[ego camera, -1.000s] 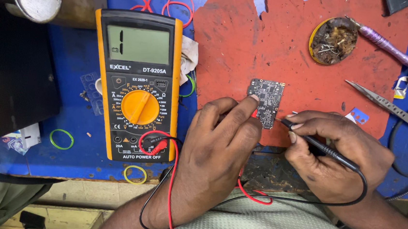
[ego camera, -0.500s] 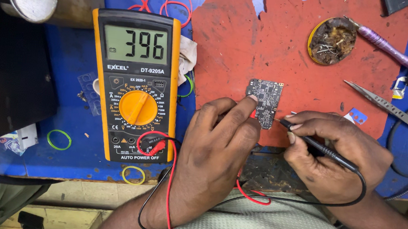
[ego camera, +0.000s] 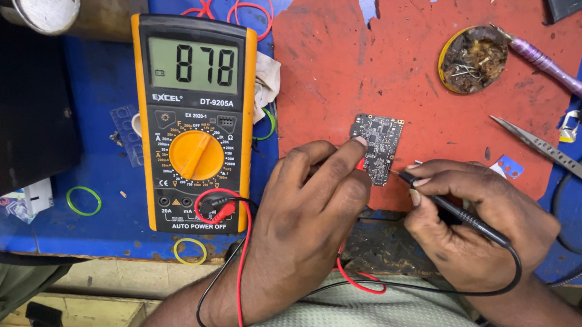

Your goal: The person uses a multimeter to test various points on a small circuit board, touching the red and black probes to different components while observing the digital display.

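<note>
While both probes sit on the board (ego camera: 377,145), the fingers do the fine work: the left hand (ego camera: 307,220) curls its fingers over a red probe, forefinger stretched forward and its tip pressed at the board's left edge, so the red tip itself is mostly hidden beneath it. The right hand (ego camera: 476,223) pinches the black probe (ego camera: 450,207) between thumb and forefinger like a pen, its metal point touching the board's lower right side. The board lies flat on the red mat (ego camera: 340,63), near that mat's lower edge, just ahead of both hands.

Judging by this, probing is well in hand: leads are plugged into the meter (ego camera: 194,125), its dial is set, both points are in contact, and its display shows a three-digit reading. Whether more points on the board remain to be checked cannot be told.

Against the earlier frames, the hands and board sit nearly as they did; the display is what changed, from a lone digit a second ago to one three-digit value half a second ago and now to a higher one.

Further out, tweezers (ego camera: 549,142) and a tin (ego camera: 473,59) of residue lie on the mat's right side, and rubber bands (ego camera: 84,200) dot the blue bench.
</note>
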